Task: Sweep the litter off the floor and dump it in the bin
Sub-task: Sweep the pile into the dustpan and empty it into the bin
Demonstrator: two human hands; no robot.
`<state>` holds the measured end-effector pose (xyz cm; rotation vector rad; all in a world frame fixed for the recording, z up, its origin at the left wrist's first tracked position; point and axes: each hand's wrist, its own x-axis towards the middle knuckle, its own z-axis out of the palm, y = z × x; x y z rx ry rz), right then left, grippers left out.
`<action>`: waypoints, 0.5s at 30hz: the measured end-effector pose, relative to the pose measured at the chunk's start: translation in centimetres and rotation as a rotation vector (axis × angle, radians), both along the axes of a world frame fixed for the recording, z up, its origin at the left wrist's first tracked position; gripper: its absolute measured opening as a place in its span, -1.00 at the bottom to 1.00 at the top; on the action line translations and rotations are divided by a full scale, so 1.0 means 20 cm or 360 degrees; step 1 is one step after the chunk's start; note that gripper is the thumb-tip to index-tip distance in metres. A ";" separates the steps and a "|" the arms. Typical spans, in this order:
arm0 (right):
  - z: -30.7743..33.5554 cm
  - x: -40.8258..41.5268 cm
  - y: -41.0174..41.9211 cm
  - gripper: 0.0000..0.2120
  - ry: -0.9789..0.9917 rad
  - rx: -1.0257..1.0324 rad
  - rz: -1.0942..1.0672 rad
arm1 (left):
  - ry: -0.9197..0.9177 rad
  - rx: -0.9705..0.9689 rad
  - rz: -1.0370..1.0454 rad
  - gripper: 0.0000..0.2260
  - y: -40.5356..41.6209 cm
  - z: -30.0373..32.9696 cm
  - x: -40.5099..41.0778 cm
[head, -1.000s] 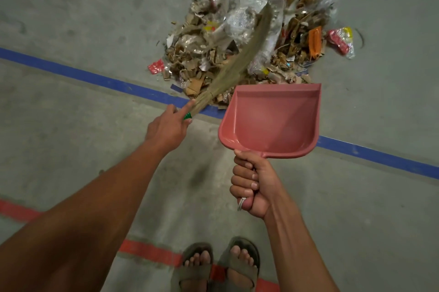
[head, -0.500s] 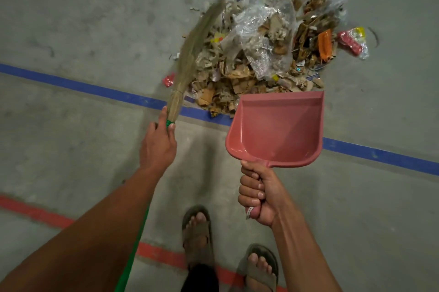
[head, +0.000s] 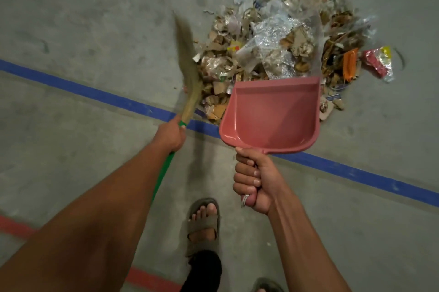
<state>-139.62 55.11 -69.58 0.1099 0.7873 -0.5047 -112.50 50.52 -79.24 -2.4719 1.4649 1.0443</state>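
A pile of litter [head: 280, 46], torn cardboard, clear plastic and bright wrappers, lies on the grey concrete floor ahead of me. My left hand [head: 171, 136] grips a grass broom [head: 187, 73] by its green handle, bristles pointing up and away at the pile's left edge. My right hand [head: 255, 183] holds the handle of a pink dustpan [head: 270, 115]. The pan is empty, and its open lip sits at the near edge of the pile. No bin is in view.
A blue floor line [head: 356, 172] runs diagonally under the dustpan. A red line [head: 147, 277] crosses near my feet. My sandalled foot [head: 203, 225] stands behind the pan. A red and yellow wrapper [head: 380, 63] lies apart at the pile's right.
The broom swung from lying across the pile to its left side and now stands steeper. The dustpan edged closer to the pile. My feet stepped forward.
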 end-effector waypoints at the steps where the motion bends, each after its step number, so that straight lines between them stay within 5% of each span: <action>1: 0.00 0.04 -0.02 -0.62 0.0003 0.0009 0.0000 | 0.0024 -0.0066 -0.0032 -0.53 0.02 0.01 0.03; 7: 0.04 0.19 -0.06 -0.62 -0.0006 0.0097 0.0042 | -0.0115 -0.0456 0.0086 -0.50 0.12 0.11 0.22; 15: 0.02 0.22 -0.14 -0.61 0.0066 0.0134 0.0072 | -0.0291 -0.0471 0.0207 -0.51 -0.29 0.11 0.33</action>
